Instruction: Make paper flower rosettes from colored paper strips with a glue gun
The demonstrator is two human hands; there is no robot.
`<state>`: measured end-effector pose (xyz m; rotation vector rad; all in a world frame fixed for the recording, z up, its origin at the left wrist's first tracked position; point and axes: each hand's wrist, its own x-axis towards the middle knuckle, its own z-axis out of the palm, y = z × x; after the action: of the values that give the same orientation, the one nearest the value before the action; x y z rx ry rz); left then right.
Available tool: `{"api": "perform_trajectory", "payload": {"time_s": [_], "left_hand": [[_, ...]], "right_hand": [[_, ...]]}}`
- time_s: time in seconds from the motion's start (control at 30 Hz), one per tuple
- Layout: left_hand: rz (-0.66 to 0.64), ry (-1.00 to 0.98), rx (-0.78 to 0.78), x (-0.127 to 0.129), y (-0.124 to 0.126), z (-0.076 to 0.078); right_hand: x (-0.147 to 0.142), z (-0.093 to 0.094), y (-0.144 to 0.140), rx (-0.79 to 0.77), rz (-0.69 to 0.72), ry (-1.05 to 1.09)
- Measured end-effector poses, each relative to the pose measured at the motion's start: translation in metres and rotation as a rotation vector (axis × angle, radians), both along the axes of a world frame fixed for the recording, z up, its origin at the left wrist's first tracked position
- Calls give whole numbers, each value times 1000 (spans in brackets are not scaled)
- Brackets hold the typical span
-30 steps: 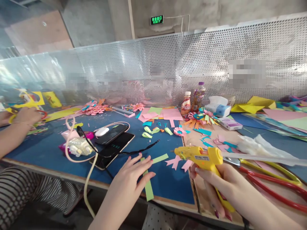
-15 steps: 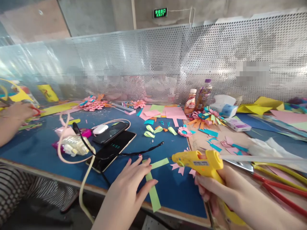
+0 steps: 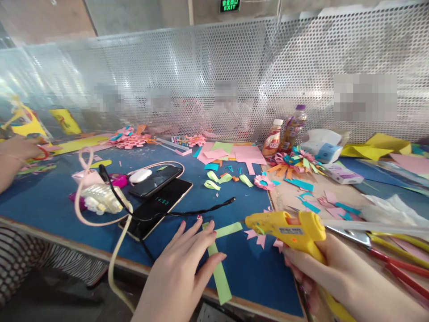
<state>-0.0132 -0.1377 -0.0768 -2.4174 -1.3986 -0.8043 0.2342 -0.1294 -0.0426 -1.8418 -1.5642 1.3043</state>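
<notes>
My right hand (image 3: 321,264) is wrapped round the handle of a yellow hot glue gun (image 3: 284,226). Its nozzle points left, close to the tip of a light green paper strip (image 3: 229,229). My left hand (image 3: 187,259) lies spread, palm down, with its fingertips on the green paper on the blue table (image 3: 258,273). A longer green strip (image 3: 219,277) runs from under these fingers toward the table's front edge. Pink paper petals (image 3: 256,237) lie partly hidden behind the glue gun. Further back are curled green paper loops (image 3: 225,178) and a small pink paper flower (image 3: 264,182).
Phones (image 3: 162,203), a black cable (image 3: 201,209) and a pale cord (image 3: 117,264) lie to the left. Scissors (image 3: 395,261) rest at the right. Bottles (image 3: 273,138) and a tissue pack (image 3: 323,150) stand behind. Another person's hand (image 3: 20,152) works at far left.
The view has tilted down slightly and shifted left, so most things sit a little higher and further right. Both hands keep their hold, and the nozzle stays near the green strip's end.
</notes>
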Motion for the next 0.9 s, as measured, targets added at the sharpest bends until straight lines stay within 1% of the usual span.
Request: {"api": "perform_trajectory", "payload": {"time_s": [0.27,0.53,0.77,0.9], "left_hand": [[3,7,-13,0,-2,1],[10,-12,-45,-1,-2,1],[7,-39,-50,1,-2,2],[7,-46,-57,1,-2,2]], "right_hand": [[7,-10,-1,98,-12,-7],[4,-4,-2,30,-2,13],[1,-2,0,7,-2,37],[2,-2,0,23,-15,13]]}}
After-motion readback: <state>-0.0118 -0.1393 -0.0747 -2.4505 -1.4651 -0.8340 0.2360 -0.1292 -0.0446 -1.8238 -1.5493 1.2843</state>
